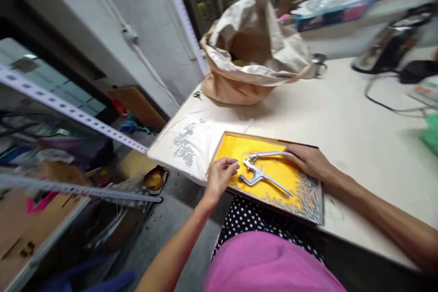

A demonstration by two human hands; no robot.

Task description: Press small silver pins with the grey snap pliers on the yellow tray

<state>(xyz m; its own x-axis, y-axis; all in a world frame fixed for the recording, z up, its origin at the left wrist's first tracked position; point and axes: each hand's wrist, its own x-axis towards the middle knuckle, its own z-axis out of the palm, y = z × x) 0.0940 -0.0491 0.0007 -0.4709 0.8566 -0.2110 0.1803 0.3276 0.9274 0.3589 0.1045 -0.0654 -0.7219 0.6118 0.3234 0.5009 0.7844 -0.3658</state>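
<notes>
A shallow tray (270, 136) with a yellow bottom lies at the table's front edge. Silver pliers (257, 174) with a C-shaped jaw and spread handles rest over it. My right hand (310, 162) is closed on the end of their upper handle. Left of the jaw, my left hand (221, 175) has thumb and fingertips pinched together, apart from the pliers; a tiny pale spot shows at the tips, too small to name. Small silver rod-like pieces (308, 198) are heaped in the tray's near right corner. More small grey pieces (185, 146) lie scattered on white cloth at the left.
Behind the tray stands a large open sack (236, 86). Small dark scissors (197, 95) lie beside it, and a metal cup (319, 65) is at its right. A black cable (386, 105) crosses the table's right side. Perforated metal bars (85, 121) run along the left.
</notes>
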